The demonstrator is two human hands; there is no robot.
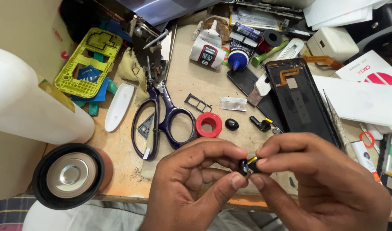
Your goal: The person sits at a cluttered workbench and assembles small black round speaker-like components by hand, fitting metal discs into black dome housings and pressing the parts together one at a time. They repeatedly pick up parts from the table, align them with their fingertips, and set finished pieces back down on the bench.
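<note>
1. My left hand (193,179) and my right hand (320,179) meet low in the middle of the view, above the near edge of the bench (196,81).
2. Both hands pinch one small black part (248,165) with a yellow mark on it. The left thumb and forefinger close on its left side, the right thumb and forefinger close on its right side. The other fingers are curled in.
3. The part is in the air between the fingertips and does not touch the bench. It is too small for me to tell what kind of part it is.
4. Just beyond the hands I see a red ring (208,124), a black oval piece (232,124) beside it, and a second black piece with yellow (261,124) a little to the right.
5. Left of the ring lie dark blue scissors (161,124), with the handles toward me.
6. Right of these small pieces lies a black phone cover (301,100) with an orange flex cable at its top.
7. Farther back there is a white glue tube (208,49) and a blue-capped bottle (238,57).
8. At far left I see a yellow-green phone frame (89,62), a big white bottle (29,102) lying down, and near me a round speaker (69,175).
</note>
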